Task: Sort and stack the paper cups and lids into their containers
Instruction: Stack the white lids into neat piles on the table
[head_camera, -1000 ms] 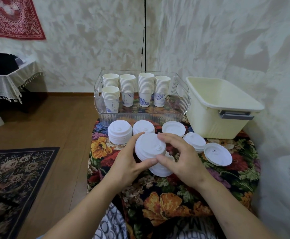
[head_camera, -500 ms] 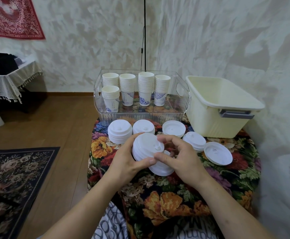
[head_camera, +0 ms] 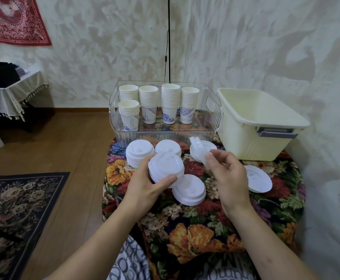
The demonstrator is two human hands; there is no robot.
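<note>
My left hand grips a stack of white lids, held tilted above the flowered table. My right hand pinches a single white lid, blurred, lifted off to the right of that stack. Other lid stacks lie on the cloth: one at far left, one behind the held stack, one under the raised lid, one near my hands. A lone lid lies to the right. Several stacks of paper cups stand in the clear bin.
A cream plastic tub stands at the back right of the table, against the wall. The floral tablecloth covers the small table. Wooden floor and a dark rug lie to the left. A black cord hangs behind the clear bin.
My right hand has pulled one lid off the stack in my left hand and moved it up and to the right. The left hand keeps hold of the stack.
</note>
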